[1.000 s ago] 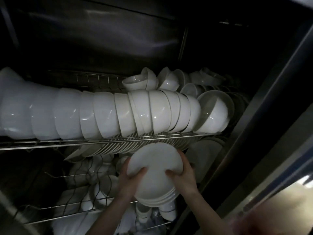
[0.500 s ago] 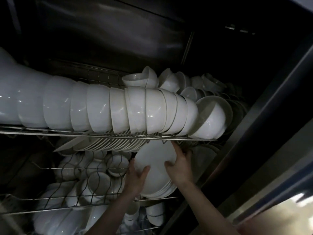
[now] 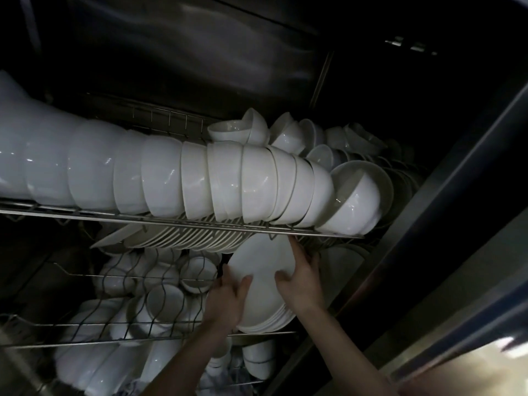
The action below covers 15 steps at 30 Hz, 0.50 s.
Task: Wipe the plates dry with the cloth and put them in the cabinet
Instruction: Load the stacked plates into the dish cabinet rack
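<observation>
left hand and right hand grip plates.

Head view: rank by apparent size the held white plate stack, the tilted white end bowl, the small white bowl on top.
White plate stack and tilted white end bowl: nearly alike, unranked.
Small white bowl on top: clearly smallest.

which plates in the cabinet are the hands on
The stack of plates at the right end, facing the camera, gripped by the left hand and right hand. The other plates stand on edge in a row to its left.
</observation>
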### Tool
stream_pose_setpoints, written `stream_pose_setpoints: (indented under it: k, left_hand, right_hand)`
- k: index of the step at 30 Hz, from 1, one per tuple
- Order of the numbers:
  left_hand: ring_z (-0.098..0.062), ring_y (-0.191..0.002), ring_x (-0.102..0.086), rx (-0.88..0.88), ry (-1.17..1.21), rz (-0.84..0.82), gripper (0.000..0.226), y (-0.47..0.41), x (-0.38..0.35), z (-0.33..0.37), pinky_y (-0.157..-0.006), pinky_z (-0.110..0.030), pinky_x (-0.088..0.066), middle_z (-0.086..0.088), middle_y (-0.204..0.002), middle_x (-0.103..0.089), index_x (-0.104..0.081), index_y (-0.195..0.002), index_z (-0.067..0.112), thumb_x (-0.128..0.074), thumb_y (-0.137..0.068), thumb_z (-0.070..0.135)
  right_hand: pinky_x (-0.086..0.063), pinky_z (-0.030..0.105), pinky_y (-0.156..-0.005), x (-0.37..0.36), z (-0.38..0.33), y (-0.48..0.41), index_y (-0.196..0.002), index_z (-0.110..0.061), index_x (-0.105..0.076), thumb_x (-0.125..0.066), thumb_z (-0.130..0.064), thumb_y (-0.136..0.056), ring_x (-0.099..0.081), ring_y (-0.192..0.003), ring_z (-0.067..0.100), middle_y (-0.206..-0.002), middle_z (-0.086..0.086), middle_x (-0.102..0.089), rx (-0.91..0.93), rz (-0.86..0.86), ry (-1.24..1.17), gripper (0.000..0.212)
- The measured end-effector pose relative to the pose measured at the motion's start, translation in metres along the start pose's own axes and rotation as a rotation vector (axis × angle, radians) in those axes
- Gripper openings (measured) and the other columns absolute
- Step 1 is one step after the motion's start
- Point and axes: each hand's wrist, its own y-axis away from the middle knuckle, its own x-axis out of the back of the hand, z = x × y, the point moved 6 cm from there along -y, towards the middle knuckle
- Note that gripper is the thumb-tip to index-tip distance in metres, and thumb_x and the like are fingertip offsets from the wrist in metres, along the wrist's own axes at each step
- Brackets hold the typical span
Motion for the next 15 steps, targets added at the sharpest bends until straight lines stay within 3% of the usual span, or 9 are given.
stream_pose_setpoints:
  k: [6,10,13,15]
  left_hand:
    - [-0.036,-0.123,-0.054,0.001,-0.018,0.056,0.085,0.002,0.006,-0.002,-0.095,-0.036,-0.046,-0.019,-0.138,-0.055,-0.023,-0.155,0.013,-0.048,-0.091,0.064]
    - [-0.035,-0.129,-0.051,-0.013,-0.043,0.0,0.086,-0.001,0.004,-0.007,-0.1,-0.037,-0.044,-0.017,-0.147,-0.047,-0.017,-0.157,0.016,-0.045,-0.092,0.065]
    - [-0.029,-0.147,-0.025,-0.028,-0.205,-0.033,0.086,-0.004,0.003,-0.014,-0.114,-0.036,-0.029,-0.012,-0.161,-0.024,-0.005,-0.158,0.017,-0.032,-0.094,0.068]
    - [-0.027,-0.152,-0.006,-0.057,-0.397,-0.074,0.093,-0.007,0.003,-0.018,-0.121,-0.039,-0.014,-0.008,-0.165,-0.009,0.0,-0.158,0.019,-0.009,-0.088,0.078]
  right_hand:
    - [-0.032,0.027,-0.112,-0.003,0.005,-0.003,-0.153,-0.034,-0.034,-0.066,-0.005,-0.079,-0.042,-0.134,0.031,-0.147,0.014,-0.033,0.008,0.012,0.005,0.085]
    - [-0.037,0.032,-0.111,-0.008,0.005,-0.001,-0.152,-0.039,-0.032,-0.066,-0.011,-0.078,-0.04,-0.134,0.032,-0.148,0.011,-0.029,0.011,0.008,0.052,0.087]
    - [-0.035,0.034,-0.113,-0.01,0.006,0.001,-0.152,-0.039,-0.032,-0.067,-0.014,-0.076,-0.036,-0.138,0.03,-0.15,0.008,-0.026,0.039,0.004,0.083,0.086]
    - [-0.037,0.035,-0.111,-0.012,0.008,0.002,-0.152,-0.041,-0.029,-0.067,-0.021,-0.077,-0.035,-0.137,0.032,-0.15,0.008,-0.021,0.025,-0.005,0.139,0.087]
